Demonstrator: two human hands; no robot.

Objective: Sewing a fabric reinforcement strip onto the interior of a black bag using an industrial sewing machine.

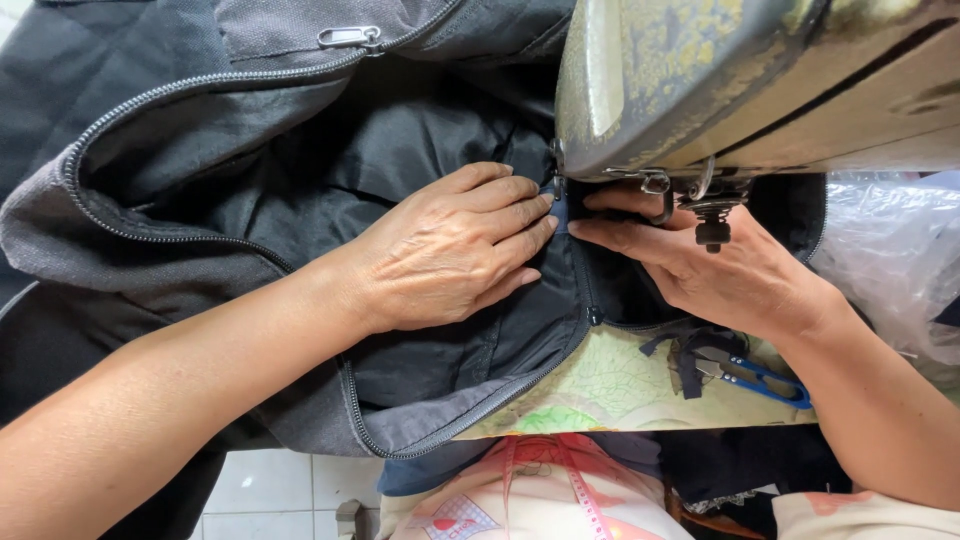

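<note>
Draped over a lap, a pink tape measure (585, 495) sits below the table edge, where blue-handled snips (752, 378) lie on a leaf-print cover (610, 385). Across the table spreads a dark bag (200, 190), coarse grey canvas outside, smooth black lining within, its toothed zipper (215, 85) curving left to right. Left hand (450, 250) presses flat, fingers together, on the lining; right hand (720, 265) pins fabric beneath the worn metal sewing machine (760, 80).

Soft daylight fills the picture, brightest on the clear plastic bag (895, 250) right of the sewing machine (760, 80). Under the machine it is dark. The black cloth (400, 150) hides its folds. Everything looks sharp.
</note>
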